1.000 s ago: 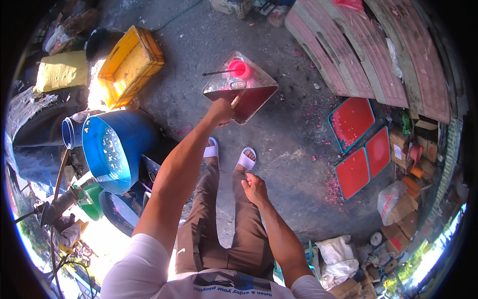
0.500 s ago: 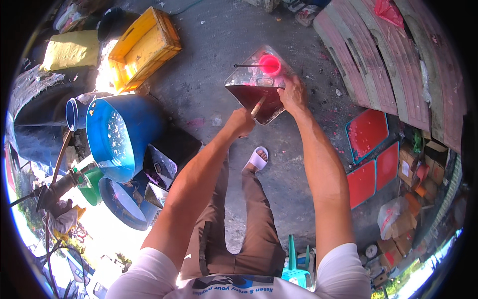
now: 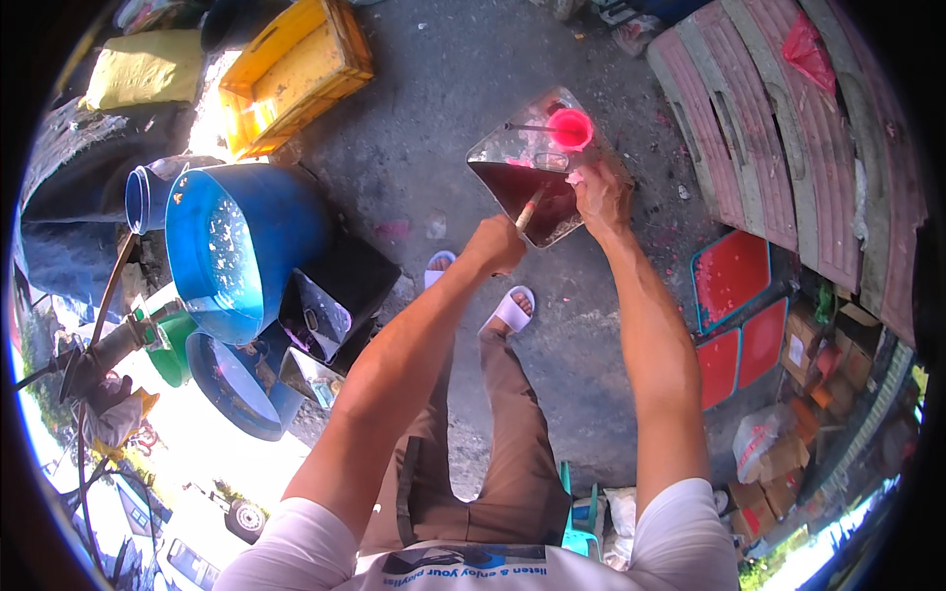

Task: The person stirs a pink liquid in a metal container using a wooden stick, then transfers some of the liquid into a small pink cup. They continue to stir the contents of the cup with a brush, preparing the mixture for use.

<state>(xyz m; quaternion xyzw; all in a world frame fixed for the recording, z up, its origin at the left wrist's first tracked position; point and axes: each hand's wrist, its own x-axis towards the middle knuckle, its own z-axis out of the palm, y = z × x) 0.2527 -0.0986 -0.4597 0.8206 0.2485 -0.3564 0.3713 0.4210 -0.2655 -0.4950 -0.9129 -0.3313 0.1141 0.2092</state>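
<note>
The right hand (image 3: 603, 192) had joined the left hand (image 3: 496, 244); both gripped the square metal tin of dark red liquid (image 3: 537, 167), steadying it.

hard to tell what the thin stick (image 3: 528, 209) in the left hand (image 3: 496, 244) is, its lower end hidden by the fingers (image 3: 512, 258). right hand (image 3: 601, 193) covers part of the metal tin (image 3: 512, 158) rim. contents of the cardboard boxes (image 3: 803, 355) too small to make out. yellow crate (image 3: 296, 69) cut off at the top edge.
</note>
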